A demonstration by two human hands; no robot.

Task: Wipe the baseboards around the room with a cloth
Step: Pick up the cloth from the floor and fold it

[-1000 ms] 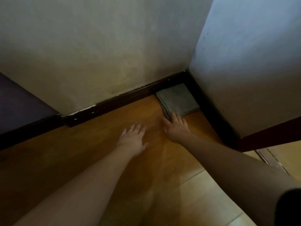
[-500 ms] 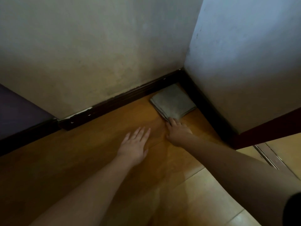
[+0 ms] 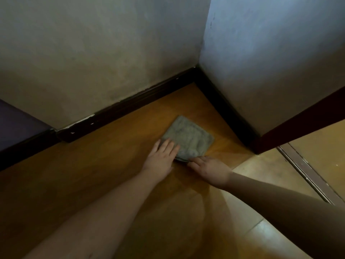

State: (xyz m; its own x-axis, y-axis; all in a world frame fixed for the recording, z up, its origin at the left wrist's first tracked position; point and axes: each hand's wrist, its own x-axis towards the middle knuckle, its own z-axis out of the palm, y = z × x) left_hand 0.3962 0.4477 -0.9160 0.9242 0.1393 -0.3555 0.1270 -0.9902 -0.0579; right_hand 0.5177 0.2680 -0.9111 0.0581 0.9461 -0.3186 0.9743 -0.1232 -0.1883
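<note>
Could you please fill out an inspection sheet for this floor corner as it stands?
Surface: wooden floor, tiles nearer the doorway.
Job's things: folded grey cloth flat on the floor, apart from the dark baseboard.
Clutter: nothing seen.
Hands: left hand rests straight fingers on the cloth's near-left corner; right hand touches its near edge, grip unclear.
Cables: nothing seen.
Surroundings: two walls meet in a corner; chipped paint above the baseboard; door track at right.

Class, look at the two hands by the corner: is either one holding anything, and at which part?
The right hand pinches the folded grey cloth at its near corner; the left hand rests flat on its near-left edge.
</note>
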